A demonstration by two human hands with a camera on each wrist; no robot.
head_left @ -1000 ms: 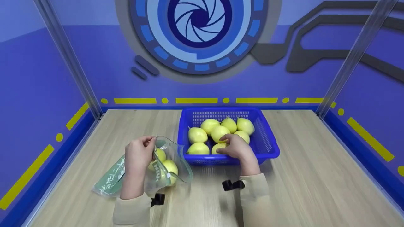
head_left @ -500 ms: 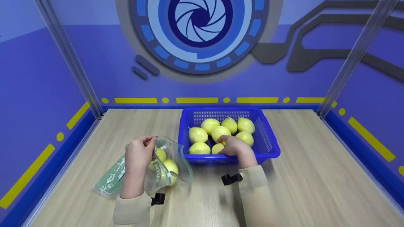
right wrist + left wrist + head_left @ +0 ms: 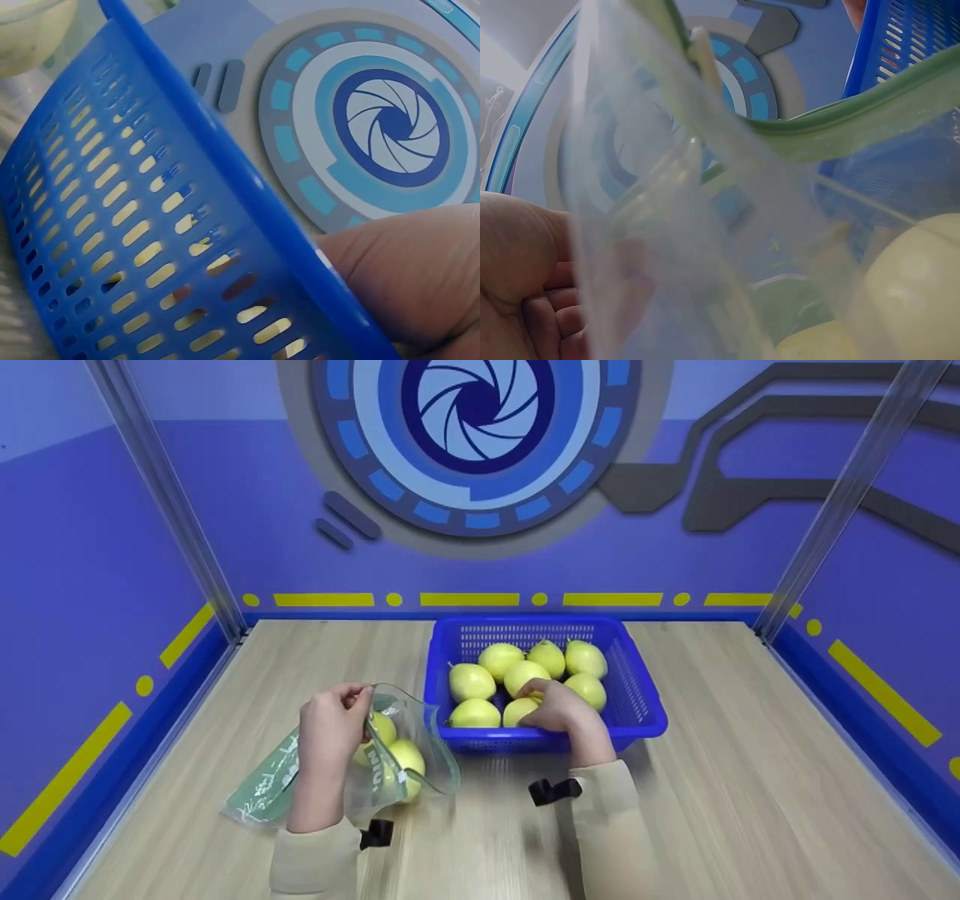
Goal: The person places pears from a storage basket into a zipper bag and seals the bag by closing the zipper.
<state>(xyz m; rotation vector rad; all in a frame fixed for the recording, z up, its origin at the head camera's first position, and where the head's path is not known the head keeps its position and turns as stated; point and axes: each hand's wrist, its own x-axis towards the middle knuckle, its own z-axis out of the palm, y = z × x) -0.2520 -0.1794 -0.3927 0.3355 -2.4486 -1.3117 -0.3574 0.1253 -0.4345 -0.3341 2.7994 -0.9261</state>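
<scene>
My left hand (image 3: 330, 727) pinches the upper edge of a clear zip bag (image 3: 439, 750) with green print, holding its mouth apart. Inside the bag lie yellow-green pears (image 3: 406, 761); one pear (image 3: 922, 289) shows large in the left wrist view. To the right stands a blue perforated basket (image 3: 641, 712) with several pears (image 3: 472, 682) in it. My right hand (image 3: 566, 711) reaches over the basket's front rim, thumb and fingers curled round a pear (image 3: 517, 710) near the front. The basket wall (image 3: 142, 202) hides that grip in the right wrist view.
The wooden table (image 3: 750, 780) is enclosed by blue printed panels (image 3: 360, 570) at the back and sides. Metal posts (image 3: 187, 540) rise at the rear corners. A black wrist mount (image 3: 553, 791) sits at each cuff.
My right hand has lowered slightly, and its fingers have closed round the front pear. A neighbouring pear on the right has shifted a little. My left hand stays at the bag's edge.
</scene>
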